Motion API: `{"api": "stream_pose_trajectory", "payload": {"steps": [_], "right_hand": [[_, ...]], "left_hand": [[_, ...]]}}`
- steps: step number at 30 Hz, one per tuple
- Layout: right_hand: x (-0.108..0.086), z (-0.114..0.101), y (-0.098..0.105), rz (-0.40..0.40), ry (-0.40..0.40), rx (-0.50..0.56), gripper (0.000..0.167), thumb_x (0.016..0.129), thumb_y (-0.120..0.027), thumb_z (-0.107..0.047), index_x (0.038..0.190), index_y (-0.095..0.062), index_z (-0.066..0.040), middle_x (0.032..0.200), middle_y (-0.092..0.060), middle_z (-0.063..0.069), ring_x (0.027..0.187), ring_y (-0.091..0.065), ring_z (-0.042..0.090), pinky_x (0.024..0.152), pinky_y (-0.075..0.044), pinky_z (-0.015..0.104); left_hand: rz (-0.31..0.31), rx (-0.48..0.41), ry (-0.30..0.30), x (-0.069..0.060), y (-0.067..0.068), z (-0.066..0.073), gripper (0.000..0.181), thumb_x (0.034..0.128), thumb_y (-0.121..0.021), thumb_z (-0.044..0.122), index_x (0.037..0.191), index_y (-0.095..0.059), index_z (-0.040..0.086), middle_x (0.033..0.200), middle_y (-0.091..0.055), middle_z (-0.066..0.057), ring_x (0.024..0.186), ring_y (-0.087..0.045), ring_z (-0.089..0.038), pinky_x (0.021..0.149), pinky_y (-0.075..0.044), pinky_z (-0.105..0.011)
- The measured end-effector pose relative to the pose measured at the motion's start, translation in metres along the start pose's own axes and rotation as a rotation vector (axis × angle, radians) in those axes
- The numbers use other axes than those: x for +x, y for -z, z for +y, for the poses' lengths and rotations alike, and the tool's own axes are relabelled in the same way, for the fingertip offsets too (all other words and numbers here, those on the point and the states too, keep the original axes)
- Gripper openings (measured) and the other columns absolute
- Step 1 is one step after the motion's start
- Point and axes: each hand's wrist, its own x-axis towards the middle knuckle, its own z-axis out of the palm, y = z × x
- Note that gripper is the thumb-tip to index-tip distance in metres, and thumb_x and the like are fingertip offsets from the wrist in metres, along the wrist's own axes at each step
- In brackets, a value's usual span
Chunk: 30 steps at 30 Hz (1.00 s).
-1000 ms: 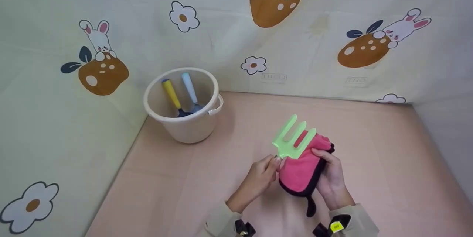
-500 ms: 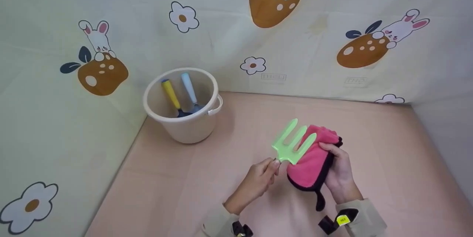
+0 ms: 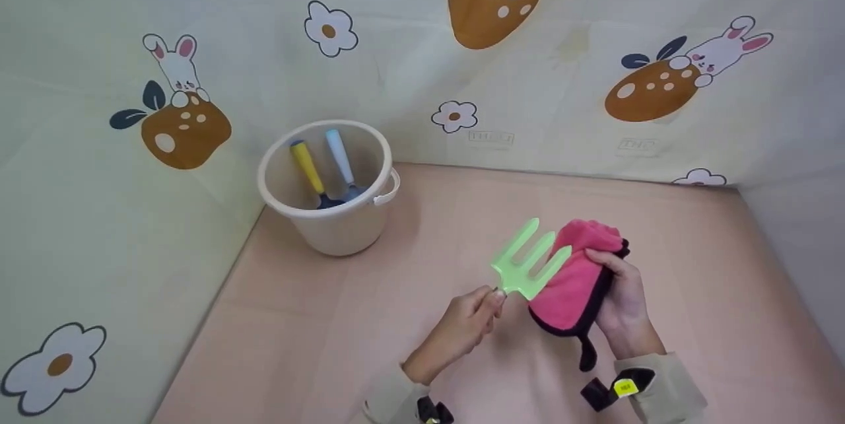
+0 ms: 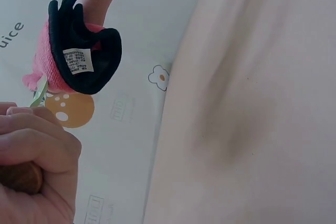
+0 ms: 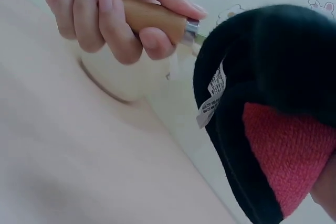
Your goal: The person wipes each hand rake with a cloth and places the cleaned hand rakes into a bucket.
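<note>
My left hand [image 3: 459, 325] grips a light green three-pronged garden hand fork [image 3: 518, 277], whose wooden handle [image 5: 152, 17] shows in the right wrist view. My right hand [image 3: 624, 308] holds a folded pink cloth [image 3: 571, 295] with black edging and a dangling black loop [image 3: 587, 353]. In the left wrist view, a white label [image 4: 77, 60] sits on the black side of the cloth. The prongs overlap the cloth's left side in the head view; whether they touch it I cannot tell. Both things are held above the table.
A cream bucket [image 3: 340, 232] with a side handle stands at the back left of the pinkish table [image 3: 317, 331]. Inside lean a yellow-handled tool [image 3: 307, 166] and a light-blue-handled tool [image 3: 339, 156]. Printed cloth walls [image 3: 396, 67] enclose the back and sides.
My right hand has moved right with the pink cloth, widening the gap to my left hand. The fork has shifted slightly down and right. The bucket stays put.
</note>
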Motion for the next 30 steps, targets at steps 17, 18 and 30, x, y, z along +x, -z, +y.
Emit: {"api": "stream_pose_trajectory", "payload": {"steps": [17,18,30], "right_hand": [[0.004,-0.007,0.009,0.019,0.032,-0.31,0.018,0.098,-0.039,-0.009,0.106,-0.052,-0.018,0.1,-0.06,-0.007,0.094,-0.055,0.007,0.086,-0.043,0.022],[0.004,-0.003,0.008,0.036,0.016,-0.358,0.019,0.097,-0.04,-0.009,0.106,-0.053,-0.019,0.099,-0.061,-0.007,0.093,-0.056,0.007,0.085,-0.044,0.023],[-0.004,0.039,-0.001,-0.131,-0.154,-0.423,0.029,0.094,-0.036,-0.003,0.104,-0.059,-0.017,0.102,-0.067,-0.004,0.093,-0.063,0.008,0.082,-0.049,0.022]], "left_hand": [[-0.076,-0.206,-0.019,-0.009,0.011,0.009,0.041,0.0973,-0.043,0.042,0.085,-0.049,0.003,0.052,-0.038,0.006,0.035,-0.026,-0.005,0.032,-0.021,-0.019],[-0.079,-0.208,-0.028,-0.009,0.011,0.01,0.04,0.0975,-0.044,0.041,0.085,-0.049,0.003,0.052,-0.037,0.006,0.035,-0.026,-0.005,0.032,-0.021,-0.019],[-0.042,-0.158,-0.115,-0.005,0.002,0.014,0.041,0.0987,-0.042,0.037,0.083,-0.049,0.0,0.051,-0.037,0.004,0.036,-0.029,-0.004,0.034,-0.023,-0.019]]}}
